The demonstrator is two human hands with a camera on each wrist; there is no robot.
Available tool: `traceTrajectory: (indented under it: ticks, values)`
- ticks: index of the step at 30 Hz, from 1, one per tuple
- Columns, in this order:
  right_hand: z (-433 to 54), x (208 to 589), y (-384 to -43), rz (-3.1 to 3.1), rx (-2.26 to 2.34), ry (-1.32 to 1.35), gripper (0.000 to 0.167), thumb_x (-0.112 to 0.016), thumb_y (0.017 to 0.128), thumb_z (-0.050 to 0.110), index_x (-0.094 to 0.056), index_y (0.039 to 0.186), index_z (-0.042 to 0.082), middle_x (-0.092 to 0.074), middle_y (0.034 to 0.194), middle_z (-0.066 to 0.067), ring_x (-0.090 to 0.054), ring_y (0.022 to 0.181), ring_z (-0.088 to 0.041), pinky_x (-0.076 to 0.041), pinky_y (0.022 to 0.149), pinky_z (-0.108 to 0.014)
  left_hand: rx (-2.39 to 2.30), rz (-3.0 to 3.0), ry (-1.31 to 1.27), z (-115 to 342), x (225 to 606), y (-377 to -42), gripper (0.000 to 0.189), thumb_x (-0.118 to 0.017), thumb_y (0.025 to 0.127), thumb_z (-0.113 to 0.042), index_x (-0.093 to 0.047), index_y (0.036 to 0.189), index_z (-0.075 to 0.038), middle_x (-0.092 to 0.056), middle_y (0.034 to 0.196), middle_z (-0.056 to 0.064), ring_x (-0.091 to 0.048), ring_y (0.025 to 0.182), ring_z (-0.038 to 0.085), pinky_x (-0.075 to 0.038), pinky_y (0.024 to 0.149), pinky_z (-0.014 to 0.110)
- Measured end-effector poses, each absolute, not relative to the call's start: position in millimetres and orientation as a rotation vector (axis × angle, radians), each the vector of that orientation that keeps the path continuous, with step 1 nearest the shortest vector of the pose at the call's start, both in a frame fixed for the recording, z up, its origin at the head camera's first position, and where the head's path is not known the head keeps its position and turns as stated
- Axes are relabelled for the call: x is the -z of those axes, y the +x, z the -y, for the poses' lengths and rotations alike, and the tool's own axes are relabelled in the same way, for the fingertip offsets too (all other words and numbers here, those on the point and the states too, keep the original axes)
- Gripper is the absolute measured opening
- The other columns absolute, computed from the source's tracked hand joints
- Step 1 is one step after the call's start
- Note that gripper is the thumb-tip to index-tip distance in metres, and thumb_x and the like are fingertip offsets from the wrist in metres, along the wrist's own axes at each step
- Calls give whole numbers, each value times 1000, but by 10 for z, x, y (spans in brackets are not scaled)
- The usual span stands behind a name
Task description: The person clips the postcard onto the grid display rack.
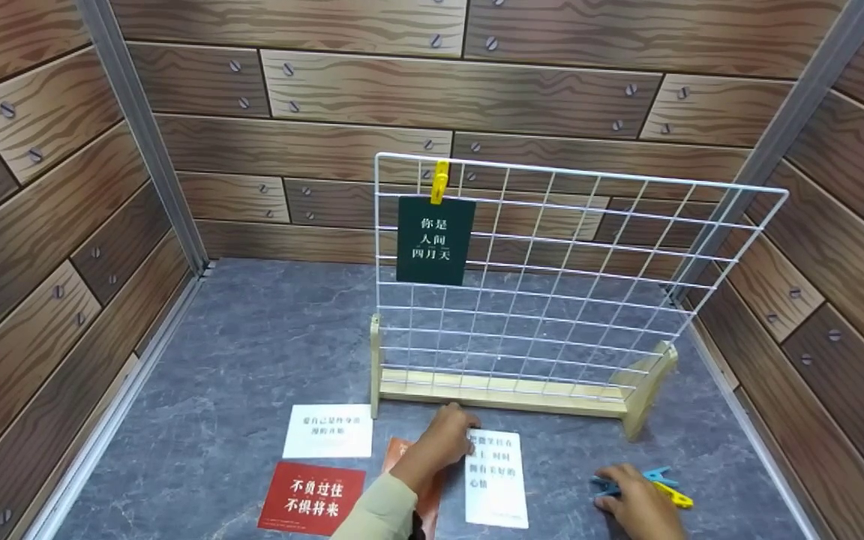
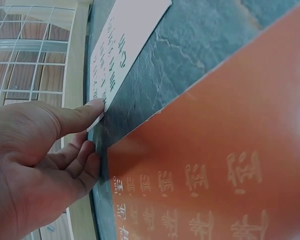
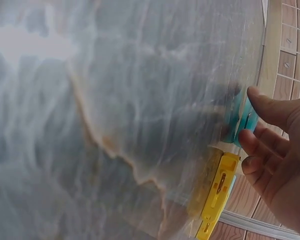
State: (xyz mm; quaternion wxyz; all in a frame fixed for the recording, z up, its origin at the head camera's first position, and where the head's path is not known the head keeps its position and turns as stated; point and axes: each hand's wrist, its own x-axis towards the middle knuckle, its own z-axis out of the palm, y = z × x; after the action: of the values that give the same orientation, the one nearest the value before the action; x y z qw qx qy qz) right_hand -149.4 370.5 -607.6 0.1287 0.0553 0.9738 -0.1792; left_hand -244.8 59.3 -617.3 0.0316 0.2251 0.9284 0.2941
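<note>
On the tabletop (image 1: 214, 360), left fingers (image 2: 81, 118) pinch 1 of 4 cards (image 1: 499, 499).

Wire grid (image 1: 533, 268) bars forward passage; its wooden base bar (image 1: 503, 394) lies just ahead of left grip (image 1: 447, 442). Bare desk (image 1: 559, 465) between white card (image 1: 496, 480) and right grip (image 1: 638, 499): passable low. Yellow clip (image 1: 678, 496) crowds right grip's outer side; blue clip (image 3: 247, 117) sits between its fingertips. Left wall (image 1: 49, 247) to red card (image 1: 312, 501): open strip.
</note>
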Motion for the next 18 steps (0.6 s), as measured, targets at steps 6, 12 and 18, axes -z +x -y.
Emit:
traceTrajectory:
  ticks: [6,12,18]
  values:
    - [-3680,6077,-1488,-2839,547,168,40,-79,85,35,-68,118,15,-65,110,-2,-66,100,-24,-52,83,-52,-971,-2829,703,-578,6166,-2451,32,-83,73,2,-78,103,-6,-62,94,6,-57,90,19,-50,81,28]
    - [-3659,6076,-1488,-2848,539,169,53,-74,90,37,-62,134,10,-66,116,-6,-66,100,-25,-53,84,-54,-1091,-2742,629,-545,6151,-2438,31,-82,78,-2,-75,108,-7,-57,98,4,-57,92,18,-52,85,31]
    - [-3639,6089,-1481,-2857,575,188,50,-73,91,37,-64,132,9,-66,118,-9,-66,105,-30,-52,87,-56,-1308,-2591,570,-479,6101,-2425,29,-74,87,-1,-71,114,-9,-63,106,5,-60,98,20,-52,86,37]
